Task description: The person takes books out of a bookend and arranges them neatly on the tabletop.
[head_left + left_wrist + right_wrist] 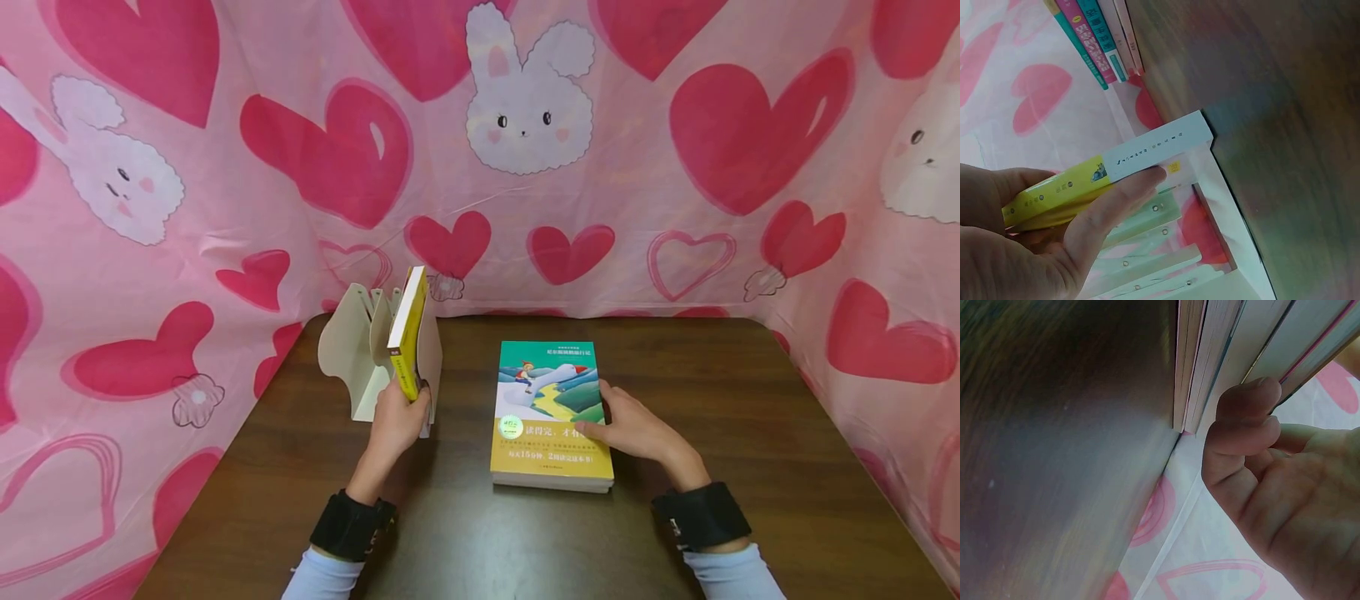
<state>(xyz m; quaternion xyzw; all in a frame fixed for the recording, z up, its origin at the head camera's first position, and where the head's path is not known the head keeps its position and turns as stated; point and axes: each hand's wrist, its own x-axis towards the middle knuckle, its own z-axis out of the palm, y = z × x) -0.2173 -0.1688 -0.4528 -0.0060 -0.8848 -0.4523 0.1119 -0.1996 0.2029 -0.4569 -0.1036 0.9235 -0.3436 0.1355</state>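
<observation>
My left hand [400, 421] grips a slim yellow book [406, 373] by its spine, thumb on one side and fingers on the other. The book stands upright, tilted a little, at the right-hand section of an off-white file holder [341, 354]; how far it sits inside is unclear. In the left wrist view, its spine [1147, 142] turns white toward the lower end. On the right, a stack of books lies flat, topped by a green and yellow book [551, 408]. My right hand [637, 425] holds that top book's right edge, thumb on the cover, curled fingertips [1260, 394] against the page edges.
Both things stand on a dark brown wooden table [720, 392], the holder toward the back left. Pink fabric [637, 167] with hearts and rabbits hangs behind the table and along both sides. Several stacked spines [1088, 40] show in the left wrist view.
</observation>
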